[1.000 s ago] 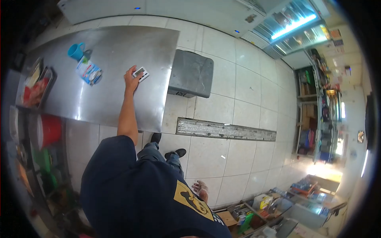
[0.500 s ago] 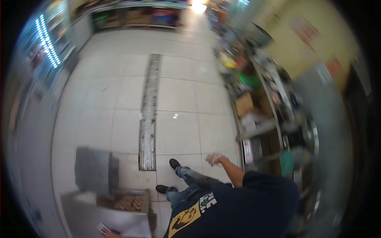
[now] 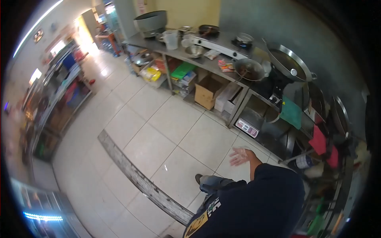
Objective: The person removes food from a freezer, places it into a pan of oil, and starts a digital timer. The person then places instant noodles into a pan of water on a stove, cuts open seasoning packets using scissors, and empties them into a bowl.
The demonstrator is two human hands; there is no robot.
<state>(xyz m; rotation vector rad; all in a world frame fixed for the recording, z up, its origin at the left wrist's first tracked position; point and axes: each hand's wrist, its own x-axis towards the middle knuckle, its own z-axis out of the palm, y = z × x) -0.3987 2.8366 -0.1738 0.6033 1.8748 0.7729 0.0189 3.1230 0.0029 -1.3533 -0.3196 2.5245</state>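
Note:
My right hand (image 3: 240, 156), in a thin clear plastic glove, hangs over the tiled floor in front of the stove counter with its fingers apart and nothing in them. The nearest thing beyond it is a digital scale (image 3: 247, 127) on the counter's lower shelf. My left hand is out of view. Above the scale, a large wok (image 3: 289, 59) rests on a burner, and a smaller pan (image 3: 249, 70) stands to its left. A green cloth (image 3: 291, 113) hangs at the counter's front.
A metal drain strip (image 3: 139, 180) crosses the floor. The steel counter (image 3: 222, 59) carries a gas stove (image 3: 220, 47), a metal bowl (image 3: 195, 51) and a plastic jug (image 3: 171, 39). Below stands a cardboard box (image 3: 206, 92). Shelving (image 3: 63, 107) runs along the left; a lit display case (image 3: 41, 210) is lower left.
My view has swung right toward the stove counter. The grey bin, the box of brownish pieces and my left hand have left the view. My right hand's fingers now spread more visibly.

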